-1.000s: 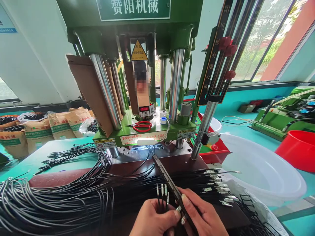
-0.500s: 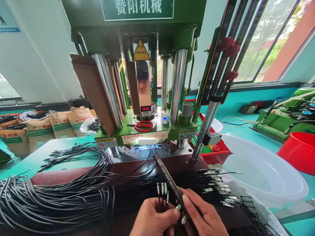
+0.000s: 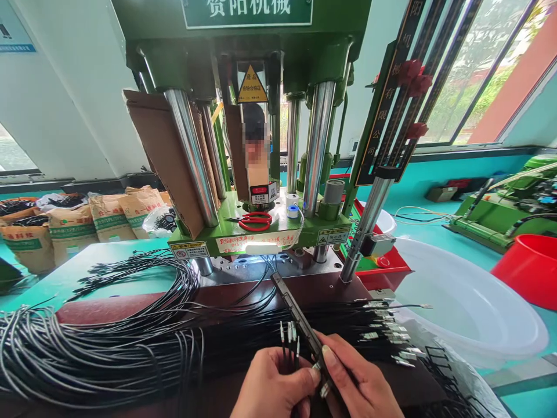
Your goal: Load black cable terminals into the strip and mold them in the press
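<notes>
My left hand point(image 3: 278, 383) is closed around several black cables point(image 3: 290, 337), whose silvery connector ends point up above the fingers. Its thumb presses one connector point(image 3: 317, 367) against the side of a long, dark, slotted metal bar point(image 3: 296, 313). My right hand point(image 3: 361, 377) grips the lower end of this bar, thumb along its top. The bar slants away toward the press, with thin cables running from near its far end. A second connector shows at the bar's near end, just below the left thumb. The left hand's lower fingers are partly hidden.
A thick bundle of black cables point(image 3: 87, 360) covers the brown table, metal ends point(image 3: 394, 334) at right. Behind stands a green press point(image 3: 204, 241) with red-handled scissors point(image 3: 255, 220) on its plate. A white tub point(image 3: 470, 337) and red bucket point(image 3: 526, 273) are at right.
The camera view has shifted slightly. My left thumb and the connector under it have moved only a little against the bar; both hands keep their holds.
</notes>
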